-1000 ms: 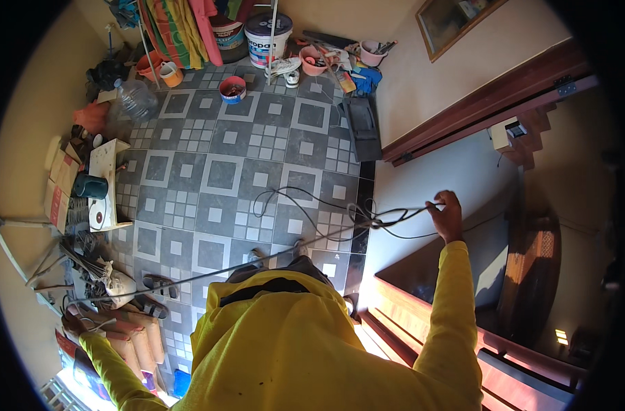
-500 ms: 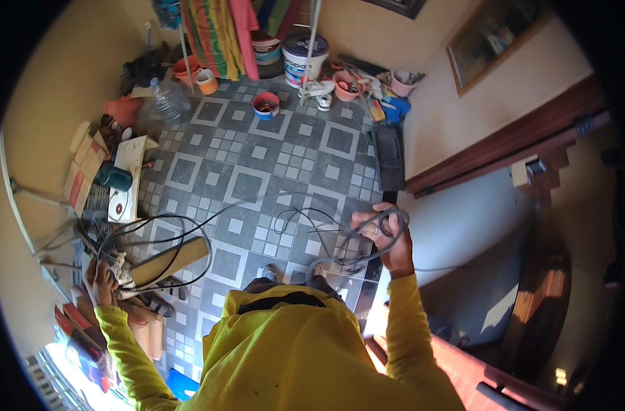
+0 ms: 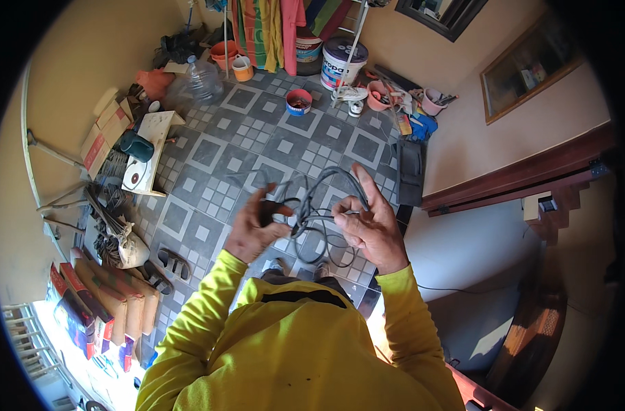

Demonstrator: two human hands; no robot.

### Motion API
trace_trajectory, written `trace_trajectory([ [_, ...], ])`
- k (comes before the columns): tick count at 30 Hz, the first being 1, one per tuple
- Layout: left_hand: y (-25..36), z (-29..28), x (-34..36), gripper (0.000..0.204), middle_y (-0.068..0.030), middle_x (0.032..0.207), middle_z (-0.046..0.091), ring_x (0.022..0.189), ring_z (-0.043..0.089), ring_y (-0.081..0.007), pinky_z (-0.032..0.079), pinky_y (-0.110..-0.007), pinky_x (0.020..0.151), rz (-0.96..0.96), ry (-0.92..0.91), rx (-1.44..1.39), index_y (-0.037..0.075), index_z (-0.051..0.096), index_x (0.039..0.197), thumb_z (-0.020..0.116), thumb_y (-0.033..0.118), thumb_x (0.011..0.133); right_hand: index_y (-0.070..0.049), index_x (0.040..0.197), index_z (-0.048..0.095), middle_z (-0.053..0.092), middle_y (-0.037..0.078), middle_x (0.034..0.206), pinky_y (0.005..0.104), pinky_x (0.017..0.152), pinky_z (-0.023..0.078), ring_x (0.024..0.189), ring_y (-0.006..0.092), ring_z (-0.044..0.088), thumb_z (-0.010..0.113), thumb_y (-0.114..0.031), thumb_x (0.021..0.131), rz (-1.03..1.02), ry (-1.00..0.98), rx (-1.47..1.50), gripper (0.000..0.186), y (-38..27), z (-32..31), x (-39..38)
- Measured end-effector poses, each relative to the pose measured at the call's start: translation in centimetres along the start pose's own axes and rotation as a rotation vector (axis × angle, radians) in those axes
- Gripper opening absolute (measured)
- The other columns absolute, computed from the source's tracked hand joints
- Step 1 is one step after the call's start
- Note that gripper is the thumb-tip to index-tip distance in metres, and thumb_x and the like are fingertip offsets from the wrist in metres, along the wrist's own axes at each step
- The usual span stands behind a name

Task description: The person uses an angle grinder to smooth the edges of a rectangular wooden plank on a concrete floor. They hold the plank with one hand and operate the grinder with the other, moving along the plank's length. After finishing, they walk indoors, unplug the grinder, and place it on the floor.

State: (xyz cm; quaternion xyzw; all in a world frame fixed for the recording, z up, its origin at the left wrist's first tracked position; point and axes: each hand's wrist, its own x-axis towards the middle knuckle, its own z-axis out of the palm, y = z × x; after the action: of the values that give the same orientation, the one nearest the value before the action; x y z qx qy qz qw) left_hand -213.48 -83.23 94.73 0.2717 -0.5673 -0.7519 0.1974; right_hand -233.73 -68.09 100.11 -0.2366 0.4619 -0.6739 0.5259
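Loops of dark grey cable (image 3: 304, 211) hang in front of my body above the tiled floor. My right hand (image 3: 375, 229) grips the coil, its thumb and curled fingers around the strands and its index finger pointing up. On the other side of the loops, my left hand (image 3: 252, 226) is raised with its thumb and fingers apart, close to the strands. Whether a strand touches its fingertips is hard to make out. A thin length of cable (image 3: 456, 291) also trails off to the right of my right forearm.
A small white table (image 3: 151, 161) bearing a dark green container (image 3: 136, 146) stands at left, with paper sacks (image 3: 124, 291) and sandals (image 3: 174, 263) nearer. Farther off are a red-and-blue tub (image 3: 299, 103), a water bottle (image 3: 203, 83) and a paint bucket (image 3: 343, 63).
My left hand has come from the clutter at far left to the middle, beside my right hand. The wide cable loops at left are now gathered between the hands. The view has shifted.
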Motion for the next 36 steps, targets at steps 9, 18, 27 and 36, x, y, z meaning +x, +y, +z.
trace_trajectory([
  [9, -0.9, 3.2, 0.3, 0.072, 0.0024, 0.093, 0.061, 0.074, 0.053, -0.0053, 0.043, -0.020, 0.065, -0.039, 0.086, -0.356, 0.001, 0.050, 0.143, 0.084, 0.020, 0.083, -0.006, 0.147, 0.049, 0.064, 0.003, 0.090, 0.0182, 0.058, 0.040, 0.067, 0.0012, 0.048, 0.071, 0.000, 0.091, -0.296, 0.246, -0.671, 0.060, -2.2, 0.4, -1.1],
  [18, 0.6, -11.0, 0.1, 0.012, 0.0072, 0.067, 0.040, 0.053, 0.035, -0.0057, 0.028, -0.024, 0.045, 0.107, 0.873, -0.585, 0.016, 0.053, 0.087, 0.059, 0.007, 0.091, -0.002, 0.114, 0.074, 0.069, 0.001, 0.091, 0.0265, 0.079, 0.053, 0.080, 0.0106, 0.060, 0.077, -0.003, 0.089, -0.480, 0.997, -0.972, 0.025, -5.9, -22.6, -14.9],
  [27, 0.6, -14.8, -3.8, 0.018, 0.0036, 0.069, 0.052, 0.046, 0.036, -0.0044, 0.027, -0.023, 0.043, 0.096, 0.639, 0.024, 0.010, 0.063, 0.107, 0.069, 0.024, 0.097, -0.005, 0.118, 0.074, 0.075, 0.013, 0.115, 0.0352, 0.091, 0.053, 0.098, 0.0239, 0.070, 0.061, -0.041, 0.103, -0.409, 1.575, -1.593, 0.042, -10.9, -44.0, -37.0],
  [36, 6.9, -16.3, -7.1, 0.019, 0.0126, 0.059, 0.033, 0.041, 0.026, -0.0004, 0.018, -0.021, 0.038, -0.201, 0.538, 0.162, 0.003, 0.070, 0.105, 0.059, 0.017, 0.098, -0.001, 0.141, 0.058, 0.062, 0.024, 0.138, 0.0421, 0.097, 0.054, 0.117, 0.0350, 0.067, 0.048, -0.034, 0.105, 0.199, 1.252, -1.908, 0.049, -12.4, -49.1, -42.4],
])
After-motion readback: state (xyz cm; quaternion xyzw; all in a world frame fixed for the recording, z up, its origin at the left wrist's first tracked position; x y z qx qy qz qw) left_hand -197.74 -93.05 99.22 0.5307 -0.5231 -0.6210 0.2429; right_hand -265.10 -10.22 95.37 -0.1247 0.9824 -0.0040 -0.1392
